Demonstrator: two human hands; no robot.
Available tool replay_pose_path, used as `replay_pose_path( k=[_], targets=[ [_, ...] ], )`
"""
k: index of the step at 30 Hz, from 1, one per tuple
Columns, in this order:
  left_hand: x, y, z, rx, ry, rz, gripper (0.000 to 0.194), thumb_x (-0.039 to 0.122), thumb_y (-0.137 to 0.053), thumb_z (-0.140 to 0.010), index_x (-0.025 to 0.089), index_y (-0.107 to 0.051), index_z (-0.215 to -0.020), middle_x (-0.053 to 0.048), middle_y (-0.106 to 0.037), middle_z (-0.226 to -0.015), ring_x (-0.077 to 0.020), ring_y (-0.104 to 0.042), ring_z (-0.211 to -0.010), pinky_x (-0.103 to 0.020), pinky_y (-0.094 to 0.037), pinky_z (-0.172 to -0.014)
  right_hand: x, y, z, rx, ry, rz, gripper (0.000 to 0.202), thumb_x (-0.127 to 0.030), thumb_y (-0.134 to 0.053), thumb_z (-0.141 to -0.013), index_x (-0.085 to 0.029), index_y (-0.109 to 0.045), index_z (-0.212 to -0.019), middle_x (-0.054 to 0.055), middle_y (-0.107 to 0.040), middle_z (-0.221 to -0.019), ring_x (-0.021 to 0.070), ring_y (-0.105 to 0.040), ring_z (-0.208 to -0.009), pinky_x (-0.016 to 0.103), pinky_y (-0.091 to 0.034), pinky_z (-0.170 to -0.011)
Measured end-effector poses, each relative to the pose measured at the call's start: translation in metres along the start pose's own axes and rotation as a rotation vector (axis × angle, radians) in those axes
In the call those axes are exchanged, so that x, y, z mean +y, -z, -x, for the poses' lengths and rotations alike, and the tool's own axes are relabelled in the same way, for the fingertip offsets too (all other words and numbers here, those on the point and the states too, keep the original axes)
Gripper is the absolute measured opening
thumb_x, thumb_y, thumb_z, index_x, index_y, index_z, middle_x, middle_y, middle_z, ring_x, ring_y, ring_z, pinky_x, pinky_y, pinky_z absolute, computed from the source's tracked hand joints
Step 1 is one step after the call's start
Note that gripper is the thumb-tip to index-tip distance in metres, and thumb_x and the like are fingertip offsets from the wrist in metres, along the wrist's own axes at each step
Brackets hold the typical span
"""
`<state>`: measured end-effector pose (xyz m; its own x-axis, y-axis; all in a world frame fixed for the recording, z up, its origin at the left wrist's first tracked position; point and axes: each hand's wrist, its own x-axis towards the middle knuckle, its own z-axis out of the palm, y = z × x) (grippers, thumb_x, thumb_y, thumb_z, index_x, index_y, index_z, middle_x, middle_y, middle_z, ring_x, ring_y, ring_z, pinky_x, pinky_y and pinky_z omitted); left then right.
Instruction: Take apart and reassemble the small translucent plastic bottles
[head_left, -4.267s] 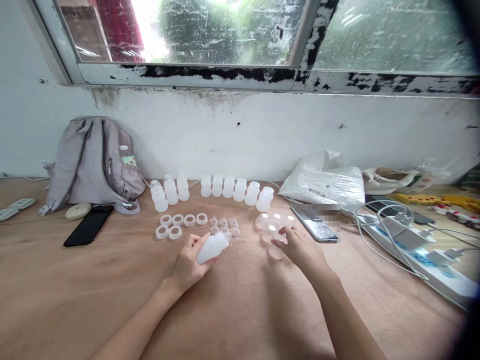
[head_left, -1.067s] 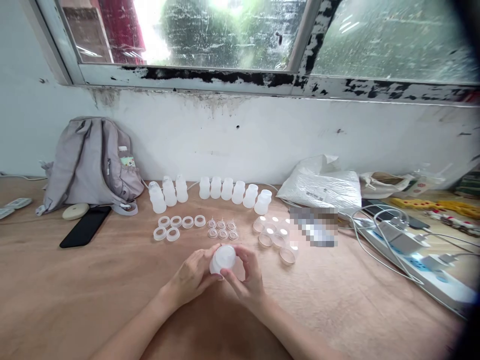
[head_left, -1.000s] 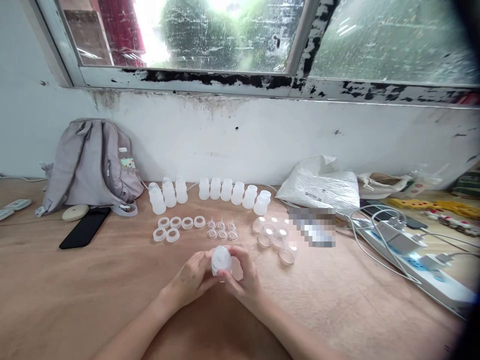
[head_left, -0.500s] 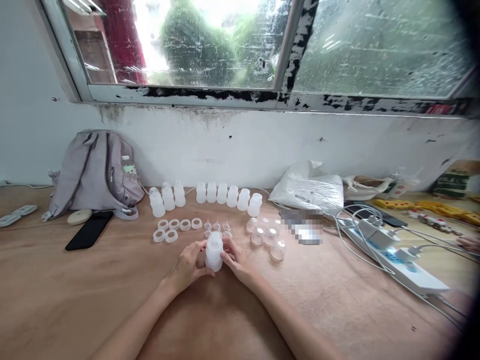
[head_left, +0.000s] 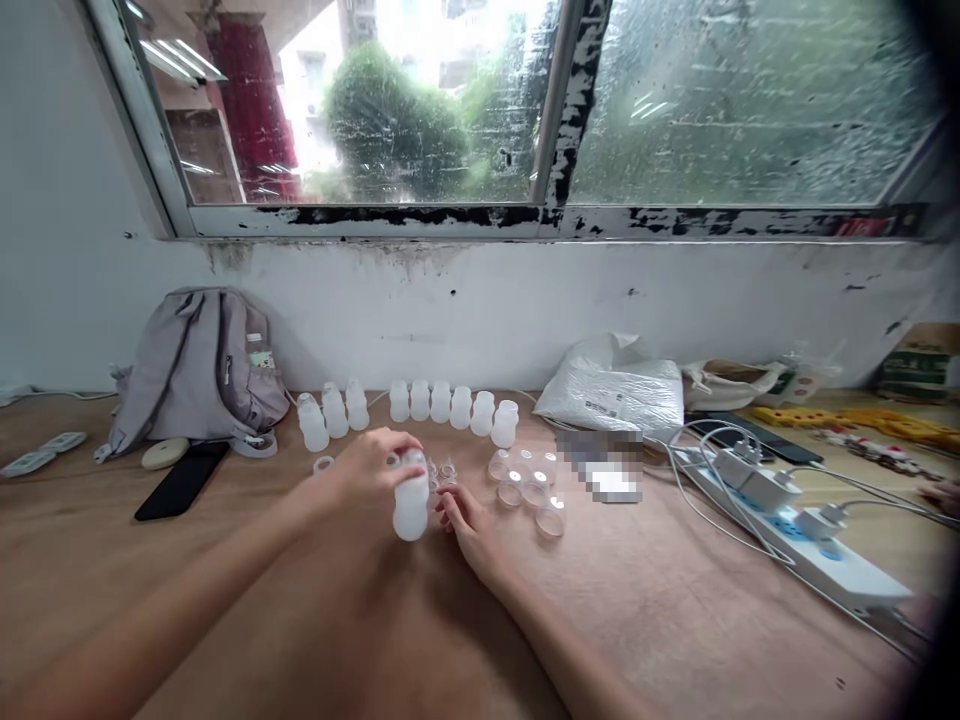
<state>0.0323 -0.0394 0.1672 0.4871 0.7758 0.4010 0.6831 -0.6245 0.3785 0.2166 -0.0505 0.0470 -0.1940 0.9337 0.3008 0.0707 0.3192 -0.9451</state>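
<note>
Bare brown plywood tabletop [head_left: 225, 620] fills the near field, both forearms crossing it. Left hand [head_left: 367, 472] is curled from above around the top of a small translucent white plastic bottle [head_left: 411, 500], which stands upright on the wood. Right hand [head_left: 469, 520] lies just right of the bottle, fingers loosely bent, fingertips near its base; contact cannot be told. Beyond the right hand, a cluster of clear round plastic caps [head_left: 525, 480], mouths up. Beyond the left hand, a white plastic ring [head_left: 324, 465], then a row of matching white bottles [head_left: 450, 405], contents not discernible. Far left, a grey fabric backpack [head_left: 199, 365] leans against the white wall [head_left: 487, 310] under a scuffed window [head_left: 525, 110].
</note>
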Motion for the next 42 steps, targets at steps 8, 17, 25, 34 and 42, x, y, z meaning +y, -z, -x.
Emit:
replay_pose_path(
  k=[8,17,25,34,42],
  targets=[
    [-0.083,0.064,-0.081,-0.055,0.211,-0.292,0.039,0.044,-0.050,-0.071,0.018,-0.061,-0.097,-0.004,-0.062,-0.090,-0.0170,-0.056,-0.083,-0.025,-0.042,-0.074,0.010,-0.001,-0.008,0.090,-0.087,-0.014,0.024,-0.043,-0.042,-0.080,-0.021,-0.052,-0.087,-0.001,-0.054,-0.065,0.0121,-0.050,-0.047,0.024,-0.041,-0.043],
    [-0.156,0.043,-0.111,-0.097,0.364,-0.442,0.037,0.036,-0.053,-0.070,0.021,-0.058,-0.104,-0.005,-0.061,-0.102,-0.0222,-0.053,-0.096,-0.028,-0.040,-0.077,0.021,-0.002,-0.011,0.087,-0.115,0.016,0.027,-0.043,-0.040,-0.081,-0.020,-0.048,-0.091,-0.002,-0.052,-0.062,0.0110,-0.049,-0.045,0.021,-0.040,-0.039],
    [-0.170,0.015,-0.121,-0.161,0.398,-0.505,0.035,0.031,-0.050,-0.073,0.024,-0.055,-0.107,-0.006,-0.057,-0.110,-0.0253,-0.047,-0.105,-0.035,-0.037,-0.083,0.029,-0.003,-0.014,0.087,-0.111,0.041,0.025,-0.041,-0.038,-0.082,-0.021,-0.047,-0.093,-0.003,-0.051,-0.061,0.0102,-0.048,-0.044,0.020,-0.039,-0.038],
    [-0.168,0.013,-0.123,-0.164,0.445,-0.539,0.043,0.029,-0.048,-0.073,0.019,-0.047,-0.115,-0.012,-0.052,-0.115,-0.0302,-0.042,-0.109,-0.043,-0.034,-0.085,0.029,-0.002,-0.016,0.086,-0.121,0.048,0.022,-0.041,-0.038,-0.082,-0.022,-0.046,-0.089,-0.003,-0.050,-0.062,0.0100,-0.048,-0.044,0.020,-0.040,-0.037],
    [-0.119,0.007,-0.076,0.020,0.355,-0.562,0.035,0.027,-0.037,-0.079,0.018,-0.044,-0.112,-0.008,-0.052,-0.111,-0.0226,-0.045,-0.104,-0.033,-0.036,-0.083,0.027,-0.002,-0.015,0.079,-0.104,0.077,0.021,-0.038,-0.038,-0.082,-0.021,-0.048,-0.087,-0.003,-0.051,-0.061,0.0105,-0.048,-0.043,0.021,-0.039,-0.037]
  ],
)
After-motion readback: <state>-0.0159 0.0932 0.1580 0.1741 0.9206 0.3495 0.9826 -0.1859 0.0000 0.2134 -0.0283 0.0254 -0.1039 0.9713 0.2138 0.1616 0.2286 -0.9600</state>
